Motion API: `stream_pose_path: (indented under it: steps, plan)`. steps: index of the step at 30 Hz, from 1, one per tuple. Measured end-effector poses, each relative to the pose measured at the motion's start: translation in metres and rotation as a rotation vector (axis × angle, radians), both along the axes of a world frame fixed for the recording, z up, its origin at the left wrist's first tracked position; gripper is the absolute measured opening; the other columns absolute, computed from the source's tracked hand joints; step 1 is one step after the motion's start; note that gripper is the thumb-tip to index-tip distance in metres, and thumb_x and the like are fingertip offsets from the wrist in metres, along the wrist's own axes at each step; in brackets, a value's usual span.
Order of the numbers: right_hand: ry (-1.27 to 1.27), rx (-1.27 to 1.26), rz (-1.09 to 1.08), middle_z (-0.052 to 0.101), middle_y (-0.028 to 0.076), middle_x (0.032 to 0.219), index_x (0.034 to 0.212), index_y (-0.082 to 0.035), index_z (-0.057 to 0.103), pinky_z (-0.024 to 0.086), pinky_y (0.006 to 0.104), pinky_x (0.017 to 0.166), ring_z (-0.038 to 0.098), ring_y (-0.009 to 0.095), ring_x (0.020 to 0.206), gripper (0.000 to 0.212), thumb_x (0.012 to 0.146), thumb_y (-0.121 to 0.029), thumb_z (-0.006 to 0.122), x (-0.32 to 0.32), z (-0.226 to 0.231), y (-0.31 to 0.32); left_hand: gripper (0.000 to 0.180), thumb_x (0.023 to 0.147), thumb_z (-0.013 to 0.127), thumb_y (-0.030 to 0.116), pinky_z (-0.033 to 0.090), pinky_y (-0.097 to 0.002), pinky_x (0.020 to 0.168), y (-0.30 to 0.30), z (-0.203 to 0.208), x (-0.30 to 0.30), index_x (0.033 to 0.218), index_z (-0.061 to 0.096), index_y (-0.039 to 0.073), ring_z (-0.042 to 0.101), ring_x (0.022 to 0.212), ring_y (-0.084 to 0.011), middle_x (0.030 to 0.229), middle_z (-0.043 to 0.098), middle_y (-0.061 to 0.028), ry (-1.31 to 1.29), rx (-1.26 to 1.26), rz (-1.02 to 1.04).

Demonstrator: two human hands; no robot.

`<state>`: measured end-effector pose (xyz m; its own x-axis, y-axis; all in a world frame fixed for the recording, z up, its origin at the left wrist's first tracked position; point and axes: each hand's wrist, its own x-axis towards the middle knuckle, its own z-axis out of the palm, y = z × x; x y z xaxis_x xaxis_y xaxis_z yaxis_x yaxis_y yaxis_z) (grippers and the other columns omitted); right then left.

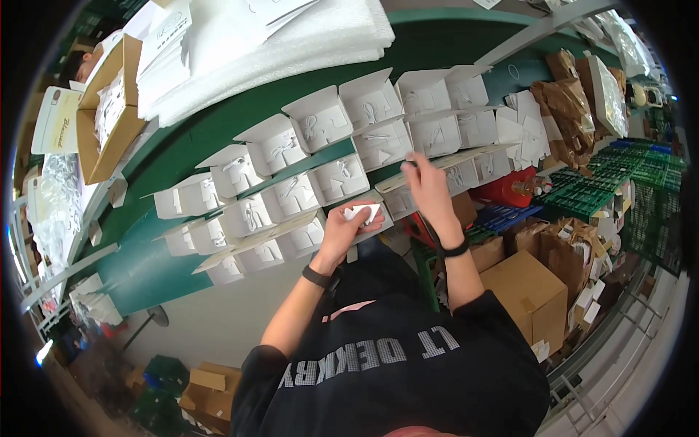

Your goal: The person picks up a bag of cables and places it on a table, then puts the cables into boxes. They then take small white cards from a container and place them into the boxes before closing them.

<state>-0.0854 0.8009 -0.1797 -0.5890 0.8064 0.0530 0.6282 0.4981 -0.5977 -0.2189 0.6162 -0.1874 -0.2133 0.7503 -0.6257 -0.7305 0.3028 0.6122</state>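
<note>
We cup small white parts (362, 213) in our left hand (348, 227), fingers curled around them, just by the near side of the rows of open boxes (366, 93); we cannot tell how many there are. Our right hand (429, 191) hangs over the boxes, fingers loosely bent, and we cannot tell whether it grips anything. Cables (370, 112) lie in many boxes, so we judge we are portioning parts into them. The next move seems to call for a light pinch on one part, then careful placing inside a box.
</note>
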Motion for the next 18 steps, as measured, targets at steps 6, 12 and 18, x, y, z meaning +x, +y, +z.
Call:
stream_pose_path:
  steps: [6,12,18]
  plan:
    - [0.133,-1.070,-0.019,0.068,0.007,0.073,0.103,0.005,0.069,0.051,0.0268,0.046,0.066,0.011,0.059,0.019,0.100,-0.013,0.066,0.049,0.008,-0.087,0.022,0.105,0.064,0.014,0.065,-0.0338,0.083,-0.020,-0.024,0.026,0.115,0.069,-0.005,0.075,0.096,-0.0229,0.108,0.073,-0.0158,0.022,-0.051,-0.269]
    - [0.257,-0.996,-0.294,0.069,0.006,0.075,0.099,0.006,0.069,0.050,0.0253,0.045,0.064,0.011,0.058,0.019,0.099,-0.013,0.068,0.085,-0.035,-0.073,0.024,0.105,0.064,0.015,0.065,-0.0340,0.083,-0.023,-0.032,0.049,0.116,0.068,-0.006,0.075,0.096,-0.0235,0.108,0.073,-0.0164,-0.075,-0.050,-0.215]
    - [0.036,-0.433,-0.234,0.068,0.006,0.073,0.101,0.005,0.070,0.048,0.0244,0.045,0.063,0.010,0.056,0.018,0.100,-0.012,0.067,0.098,-0.047,-0.049,0.026,0.106,0.062,0.014,0.065,-0.0356,0.084,-0.015,-0.033,0.064,0.119,0.066,-0.008,0.075,0.096,-0.0242,0.109,0.073,-0.0184,-0.081,-0.022,-0.213]
